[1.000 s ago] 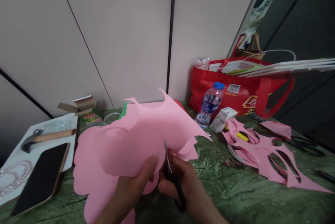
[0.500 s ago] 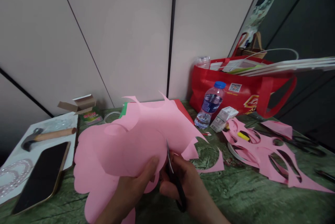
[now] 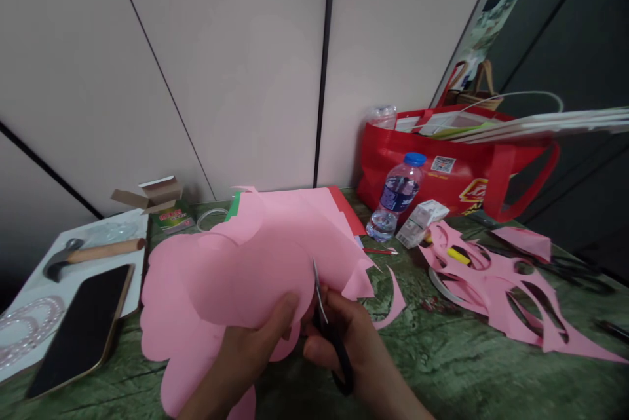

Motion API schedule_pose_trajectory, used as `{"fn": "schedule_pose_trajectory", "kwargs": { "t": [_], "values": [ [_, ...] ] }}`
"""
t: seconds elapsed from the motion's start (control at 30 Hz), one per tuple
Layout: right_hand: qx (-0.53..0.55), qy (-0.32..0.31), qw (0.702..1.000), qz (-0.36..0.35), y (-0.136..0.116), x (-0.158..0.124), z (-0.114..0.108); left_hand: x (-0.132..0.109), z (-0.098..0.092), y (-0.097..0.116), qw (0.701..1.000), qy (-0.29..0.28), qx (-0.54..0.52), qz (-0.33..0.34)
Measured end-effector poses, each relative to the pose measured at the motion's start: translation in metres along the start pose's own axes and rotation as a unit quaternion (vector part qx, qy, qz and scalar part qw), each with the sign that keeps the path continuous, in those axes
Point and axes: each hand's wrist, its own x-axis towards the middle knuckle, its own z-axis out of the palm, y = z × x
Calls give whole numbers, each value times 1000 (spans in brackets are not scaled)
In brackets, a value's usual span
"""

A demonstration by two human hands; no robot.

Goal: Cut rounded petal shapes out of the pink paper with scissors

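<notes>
A sheet of pink paper [image 3: 246,276] is pinched in my left hand [image 3: 255,341], thumb on top and fingers hidden beneath. Black-handled scissors [image 3: 337,354] are gripped in my right hand [image 3: 348,335], their blades pointing up at the paper's right edge. How far the blades are apart is hard to tell. Scalloped pink paper shapes [image 3: 171,302] lie under and left of my left hand. Behind the held sheet, more pink paper [image 3: 304,204] rests over red and green sheets. A curved pink strip [image 3: 396,302] is right of my right hand.
To the right are a water bottle [image 3: 396,197], a small white box [image 3: 421,223], a red bag [image 3: 437,171] and pink scraps [image 3: 515,302]. On the left are a phone [image 3: 81,328], a hammer [image 3: 98,251], beads [image 3: 32,328] and an opened carton [image 3: 171,213].
The cut pink strips along the held sheet's far and right edges have shifted and dropped lower. A red pencil shows more behind them. Both hands have barely moved and keep their holds.
</notes>
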Motion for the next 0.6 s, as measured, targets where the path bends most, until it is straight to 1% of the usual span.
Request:
{"fn": "schedule_pose_trajectory", "kwargs": {
  "t": [0.37, 0.5, 0.6],
  "values": [
    [26, 0, 1000, -7, 5, 0, -1, 2, 0, -1, 1000, 10, 4, 6],
    [50, -6, 999, -10, 4, -1, 0, 3, 0, -3, 1000, 4, -8, 26],
    [50, -2, 999, 1, 5, -1, 0, 4, 0, -4, 999, -1, -18, 33]
  ]
}}
